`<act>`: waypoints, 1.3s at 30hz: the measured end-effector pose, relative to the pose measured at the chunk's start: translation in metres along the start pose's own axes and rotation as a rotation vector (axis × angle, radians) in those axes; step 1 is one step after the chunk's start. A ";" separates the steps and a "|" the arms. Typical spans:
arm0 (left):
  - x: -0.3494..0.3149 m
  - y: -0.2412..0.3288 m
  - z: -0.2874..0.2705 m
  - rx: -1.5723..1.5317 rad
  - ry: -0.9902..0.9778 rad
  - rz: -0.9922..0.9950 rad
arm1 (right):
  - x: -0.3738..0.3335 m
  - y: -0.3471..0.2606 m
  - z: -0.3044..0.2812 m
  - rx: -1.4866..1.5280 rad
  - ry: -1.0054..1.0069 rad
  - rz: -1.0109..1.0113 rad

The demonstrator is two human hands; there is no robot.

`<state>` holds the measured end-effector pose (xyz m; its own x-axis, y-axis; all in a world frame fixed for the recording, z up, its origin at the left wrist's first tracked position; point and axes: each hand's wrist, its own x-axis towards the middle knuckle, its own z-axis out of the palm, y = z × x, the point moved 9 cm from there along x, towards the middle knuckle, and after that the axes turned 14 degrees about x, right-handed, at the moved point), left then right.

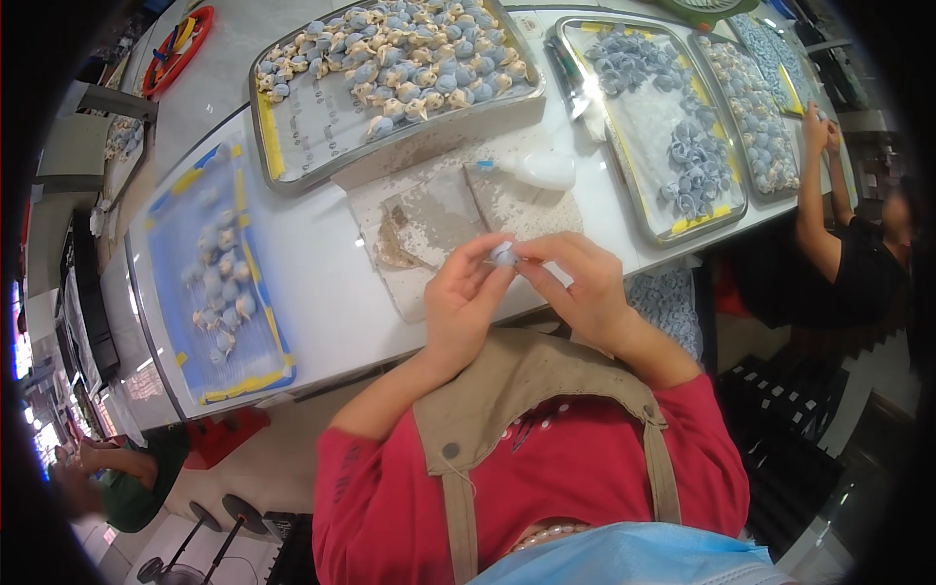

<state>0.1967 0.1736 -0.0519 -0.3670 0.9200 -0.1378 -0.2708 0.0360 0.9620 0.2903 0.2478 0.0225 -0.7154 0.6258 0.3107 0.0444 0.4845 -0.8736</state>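
Note:
Between the fingertips of my left hand (468, 292) and my right hand (585, 283) is a small blue-grey piece (504, 255), pinched from both sides and partly hidden by the fingers. My hands are above the near edge of a stained board (400, 278). On that board lies a white squeeze bottle (546, 171) with a blue tip. Beyond it, a metal tray (292, 182) holds many small blue-grey and cream figures (419, 58). To the right, another metal tray (673, 234) carries loose, hollow-looking blue-grey pieces (697, 161).
At the left, a blue tray (168, 292) with yellow tape holds several similar figures (229, 283). A red round basket (203, 29) stands at the far left. On the right, a co-worker's hands (819, 127) are near another filled tray (756, 117). Another person (136, 478) is at the lower left.

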 end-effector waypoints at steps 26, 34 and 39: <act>-0.007 0.022 0.008 0.212 -0.097 0.092 | -0.010 0.035 0.008 0.548 -0.241 0.295; -0.006 0.023 0.010 0.051 -0.069 0.076 | -0.005 -0.012 -0.013 0.085 0.029 -0.258; -0.007 0.024 0.011 0.101 -0.099 0.082 | -0.015 -0.008 -0.009 0.131 0.083 -0.189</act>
<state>0.2030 0.1721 -0.0256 -0.2937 0.9551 -0.0391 -0.1509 -0.0059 0.9885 0.3072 0.2400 0.0280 -0.6422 0.5827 0.4980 -0.1789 0.5179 -0.8366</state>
